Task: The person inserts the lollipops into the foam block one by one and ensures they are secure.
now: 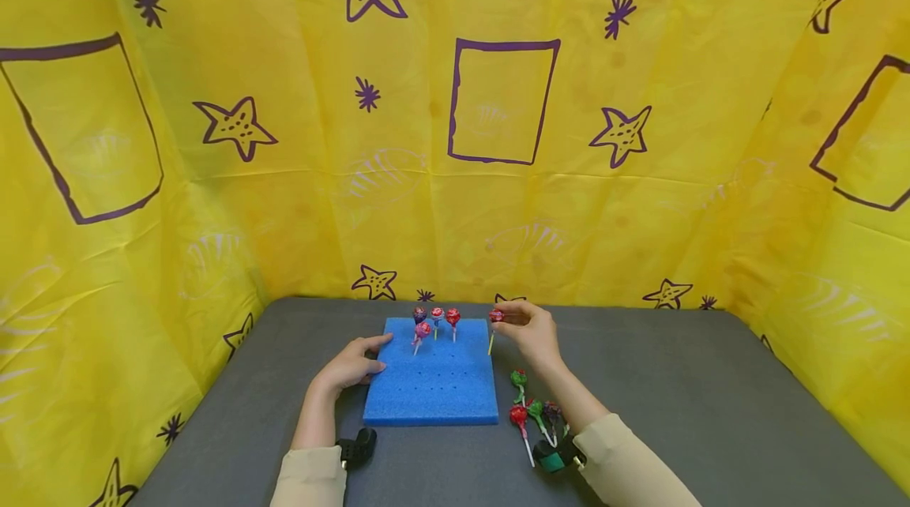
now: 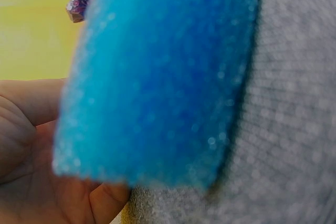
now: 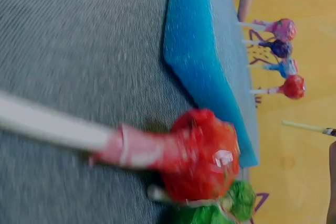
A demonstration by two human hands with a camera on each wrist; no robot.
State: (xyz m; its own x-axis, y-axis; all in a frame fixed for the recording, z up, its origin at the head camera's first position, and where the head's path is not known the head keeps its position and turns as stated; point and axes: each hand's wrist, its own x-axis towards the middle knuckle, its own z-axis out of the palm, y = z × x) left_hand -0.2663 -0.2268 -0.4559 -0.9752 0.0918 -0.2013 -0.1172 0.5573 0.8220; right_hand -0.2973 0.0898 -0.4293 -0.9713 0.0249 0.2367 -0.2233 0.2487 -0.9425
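1. Right hand [image 1: 535, 331] – raised above the counter [image 1: 675, 396] just off the far right corner of the blue foam block [image 1: 434, 373], forearm running back toward 5 o'clock into a beige sleeve [image 1: 626, 463]. Wrist bent, fingers curled toward 9 o'clock.
2. The right hand's fingertips pinch a red lollipop [image 1: 495, 317] by its wrapped head; its stick hangs down toward 6 o'clock, beside the block's right edge. Whether the stick tip touches foam or counter cannot be told.
3. Left hand [image 1: 353, 365] – palm down at the block's left edge, at 9 o'clock of the foam. Fingers lie relaxed and nearly straight against the side of the block, thumb toward the far corner; it holds nothing. The left wrist view shows the palm [image 2: 37, 145] right against the blue foam.
4. Four lollipops [image 1: 435, 319] stand upright in the far rows of the block – three in a line, one pink just in front at the left.
5. Loose lollipops [image 1: 529, 408] lie on the counter at 4 o'clock of the block, beside the right forearm: red, green and a dark one, sticks pointing toward the person.
6. Block has rows of small holes across its near half.
7. Yellow sheet with purple stars [image 1: 235, 124] walls in the counter on three sides.
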